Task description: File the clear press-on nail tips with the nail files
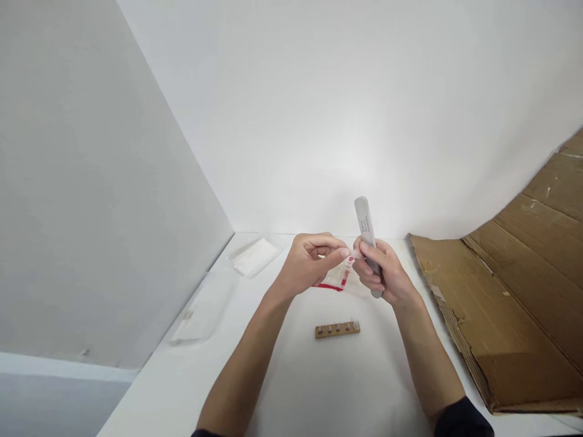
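My right hand (380,267) is closed round a slim, flat grey bar (364,218) with rounded ends and small print on its face. The bar stands nearly upright, tilted slightly left. At the fingertips of my left hand (314,258), pinched between thumb and forefinger, is a small translucent piece (354,254). It reaches across to the right fingers; I cannot tell whether they grip it too. Below the hands, a small brown strip (332,331) lies on the table, bearing a row of several small metal pieces. A clear bag with red print (334,280) lies partly hidden behind the hands.
Two clear plastic packets lie at the left: one with a white insert (255,258), the other a flat sleeve (200,315) nearer me. Folded cardboard (510,315) takes up the right side of the white table (182,382). White walls (291,121) stand behind and at the left.
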`<state>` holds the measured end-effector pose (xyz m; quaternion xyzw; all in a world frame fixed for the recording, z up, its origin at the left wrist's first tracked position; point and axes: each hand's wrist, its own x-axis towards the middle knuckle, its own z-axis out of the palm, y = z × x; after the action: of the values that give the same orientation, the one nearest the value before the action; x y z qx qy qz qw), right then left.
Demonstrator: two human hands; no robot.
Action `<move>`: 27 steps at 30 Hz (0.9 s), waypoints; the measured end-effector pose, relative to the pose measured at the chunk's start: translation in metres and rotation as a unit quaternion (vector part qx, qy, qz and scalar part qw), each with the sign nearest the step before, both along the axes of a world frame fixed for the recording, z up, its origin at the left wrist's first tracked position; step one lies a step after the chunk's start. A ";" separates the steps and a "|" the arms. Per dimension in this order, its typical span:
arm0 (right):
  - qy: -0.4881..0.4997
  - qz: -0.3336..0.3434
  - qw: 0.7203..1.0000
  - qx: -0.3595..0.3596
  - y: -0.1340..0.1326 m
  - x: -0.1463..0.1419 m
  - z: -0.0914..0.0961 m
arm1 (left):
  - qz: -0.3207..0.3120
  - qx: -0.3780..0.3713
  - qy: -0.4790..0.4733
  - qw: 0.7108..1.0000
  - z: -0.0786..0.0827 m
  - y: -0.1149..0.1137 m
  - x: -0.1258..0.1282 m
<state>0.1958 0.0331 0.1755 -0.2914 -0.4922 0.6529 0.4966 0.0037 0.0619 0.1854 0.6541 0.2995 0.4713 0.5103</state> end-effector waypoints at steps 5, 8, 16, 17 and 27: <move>-0.016 0.039 0.999 -0.007 0.000 0.002 0.000 | -0.040 -0.003 0.031 0.999 0.001 -0.001 -0.005; -0.022 0.054 0.998 -0.006 0.000 0.003 0.000 | -0.051 -0.021 0.039 0.998 0.002 0.000 -0.007; 0.066 -0.056 0.996 -0.001 0.000 -0.005 0.002 | 0.010 -0.063 0.006 0.998 0.003 0.001 -0.002; 0.076 -0.076 0.994 0.003 0.000 -0.007 0.002 | 0.008 -0.068 0.011 0.998 0.002 0.001 0.000; 0.037 -0.188 0.980 0.057 0.001 -0.025 -0.007 | -0.072 -0.157 -0.081 0.982 -0.008 0.002 0.021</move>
<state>0.1710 0.0345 0.1684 -0.3260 -0.4461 0.5292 0.6439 0.0249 0.0640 0.1772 0.5455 0.2794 0.4315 0.6620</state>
